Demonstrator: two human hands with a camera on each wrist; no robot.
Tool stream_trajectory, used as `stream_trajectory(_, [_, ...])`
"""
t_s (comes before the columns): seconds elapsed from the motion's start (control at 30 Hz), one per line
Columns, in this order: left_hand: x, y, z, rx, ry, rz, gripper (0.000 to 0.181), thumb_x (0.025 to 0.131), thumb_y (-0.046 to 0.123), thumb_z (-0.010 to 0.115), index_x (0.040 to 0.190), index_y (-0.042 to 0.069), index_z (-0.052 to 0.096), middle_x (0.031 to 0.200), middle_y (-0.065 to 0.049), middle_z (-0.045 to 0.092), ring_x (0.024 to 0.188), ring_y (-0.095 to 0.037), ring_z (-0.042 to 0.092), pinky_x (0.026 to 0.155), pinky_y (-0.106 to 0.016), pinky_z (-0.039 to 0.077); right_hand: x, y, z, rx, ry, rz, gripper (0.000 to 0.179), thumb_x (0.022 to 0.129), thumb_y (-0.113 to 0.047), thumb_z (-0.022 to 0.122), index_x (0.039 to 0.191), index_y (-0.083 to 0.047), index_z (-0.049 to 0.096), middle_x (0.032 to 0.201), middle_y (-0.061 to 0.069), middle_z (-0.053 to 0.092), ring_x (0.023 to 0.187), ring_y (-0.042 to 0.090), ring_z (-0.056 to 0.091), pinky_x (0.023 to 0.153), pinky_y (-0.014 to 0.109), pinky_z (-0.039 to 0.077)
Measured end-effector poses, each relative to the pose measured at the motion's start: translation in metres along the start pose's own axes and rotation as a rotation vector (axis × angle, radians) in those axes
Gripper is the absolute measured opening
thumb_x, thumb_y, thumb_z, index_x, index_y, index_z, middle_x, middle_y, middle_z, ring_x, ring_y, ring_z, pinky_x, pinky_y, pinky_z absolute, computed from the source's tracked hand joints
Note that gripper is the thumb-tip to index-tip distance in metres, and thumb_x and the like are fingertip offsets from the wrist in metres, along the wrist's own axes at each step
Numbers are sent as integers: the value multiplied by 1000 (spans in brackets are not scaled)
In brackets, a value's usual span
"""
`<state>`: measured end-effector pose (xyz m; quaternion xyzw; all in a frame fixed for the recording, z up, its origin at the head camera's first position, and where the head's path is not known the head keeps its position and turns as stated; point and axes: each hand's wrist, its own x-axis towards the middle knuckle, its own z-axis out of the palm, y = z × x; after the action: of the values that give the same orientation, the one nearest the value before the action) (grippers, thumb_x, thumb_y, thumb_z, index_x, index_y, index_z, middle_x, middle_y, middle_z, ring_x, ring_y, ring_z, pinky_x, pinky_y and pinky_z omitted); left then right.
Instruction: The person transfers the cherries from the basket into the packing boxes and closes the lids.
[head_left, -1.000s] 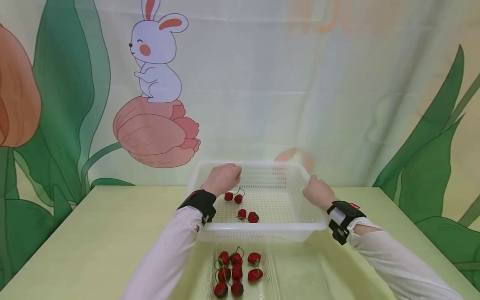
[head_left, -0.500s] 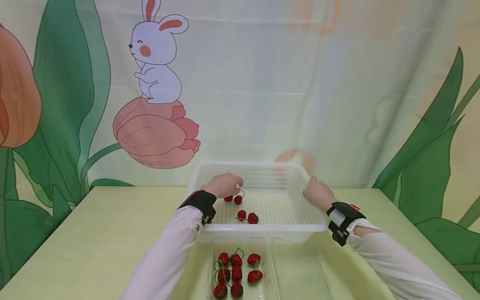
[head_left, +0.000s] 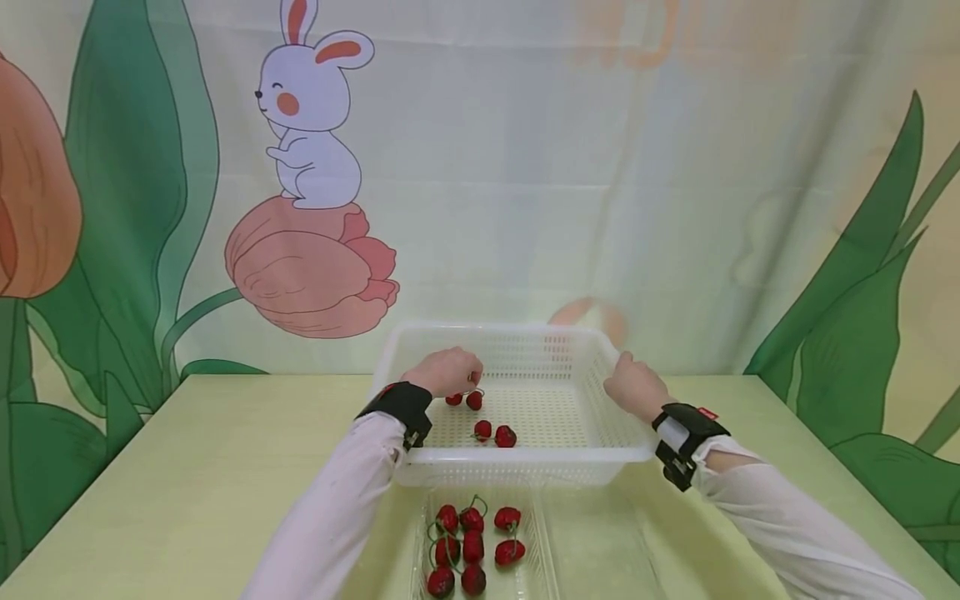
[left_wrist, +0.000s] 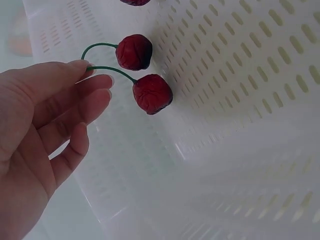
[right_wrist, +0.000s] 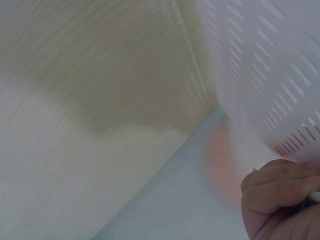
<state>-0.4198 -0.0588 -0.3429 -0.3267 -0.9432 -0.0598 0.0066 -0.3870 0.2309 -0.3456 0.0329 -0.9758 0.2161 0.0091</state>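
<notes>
Inside the white slotted plastic basket [head_left: 525,454], my left hand [head_left: 448,372] pinches the green stems of a pair of red cherries [left_wrist: 153,94] between thumb and fingertips. The pair hangs from the stems close to the basket's inside; whether it touches is unclear. Another pair of cherries [head_left: 506,436] lies on the basket floor nearer the front. My right hand [head_left: 636,387] grips the right side rim, with its fingers [right_wrist: 277,192] curled around it in the right wrist view.
In front of the basket, a clear plastic tray [head_left: 550,550] holds several red cherries [head_left: 473,547] in its left part. Pale wood-grain tabletop [head_left: 247,467] extends on both sides. A printed curtain [head_left: 495,183] hangs behind the table.
My left hand has lowered from above the pair and taken hold of its stems. The pair has shifted slightly. My right hand stays on the rim.
</notes>
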Motion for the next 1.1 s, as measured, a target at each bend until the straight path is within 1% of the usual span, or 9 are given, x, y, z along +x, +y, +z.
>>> stream_trajectory(0.1, [1, 0, 1, 11, 9, 8, 9, 85, 4, 57, 79, 9, 60, 71, 1, 51, 60, -14, 45, 59, -28, 39, 0, 0, 0, 5, -2, -1, 36, 86, -6, 42, 111, 17, 30, 71, 18, 47, 54, 25, 46, 49, 32, 33])
stream_trajectory(0.2, [2, 0, 1, 36, 39, 8, 12, 85, 3, 55, 75, 10, 58, 69, 1, 50, 60, -14, 44, 58, -27, 38, 0, -1, -1, -1, 0, 7, 36, 86, -6, 42, 111, 17, 30, 71, 18, 47, 55, 25, 47, 49, 32, 33])
stream_trajectory(0.27, [2, 1, 1, 58, 63, -2, 15, 85, 3, 55, 72, 11, 56, 67, 1, 49, 60, -14, 43, 57, -27, 37, 0, -2, -2, -7, 3, 8, 36, 86, -6, 42, 111, 17, 30, 71, 18, 47, 55, 24, 46, 49, 32, 33])
stream_trajectory(0.43, [3, 2, -1, 69, 103, -34, 15, 85, 5, 57, 71, 10, 56, 66, 1, 49, 60, -15, 44, 57, -28, 38, -2, -2, -2, -15, 12, -6, 35, 87, -5, 42, 111, 17, 31, 69, 18, 46, 53, 24, 45, 48, 32, 32])
stream_trajectory(0.5, [3, 2, 0, 69, 110, -44, 15, 85, 5, 57, 71, 10, 56, 66, 1, 49, 60, -16, 45, 57, -28, 38, -2, -1, -1, -17, 14, -22, 36, 87, -6, 41, 112, 18, 30, 67, 17, 45, 52, 23, 42, 48, 32, 30])
stream_trajectory(0.77, [5, 1, 1, 77, 124, -86, 18, 86, 5, 56, 69, 11, 54, 63, 0, 47, 59, -15, 44, 54, -28, 37, 0, 0, 0, -22, 17, -14, 36, 86, -6, 42, 111, 18, 32, 70, 18, 47, 54, 25, 47, 49, 32, 32])
stream_trajectory(0.9, [5, 1, 1, 67, 129, -102, 21, 86, 5, 55, 67, 11, 52, 61, -1, 46, 57, -15, 42, 53, -28, 34, 3, 2, 1, -33, 19, -20, 38, 86, -6, 42, 113, 18, 31, 68, 17, 46, 52, 23, 44, 48, 32, 30])
stream_trajectory(1.0, [5, 1, 1, 59, 133, -110, 20, 86, 4, 55, 67, 11, 53, 62, -1, 47, 57, -15, 43, 53, -28, 35, 4, 4, 2, -37, 20, -20, 39, 87, -7, 42, 115, 18, 30, 68, 17, 46, 52, 23, 42, 48, 32, 29])
stream_trajectory(1.1, [5, 2, 2, 51, 138, -120, 18, 86, 4, 55, 69, 10, 55, 63, -1, 49, 57, -16, 44, 53, -27, 35, 4, 4, 3, -30, 19, -12, 38, 86, -6, 42, 113, 17, 31, 70, 17, 47, 53, 24, 47, 48, 32, 31])
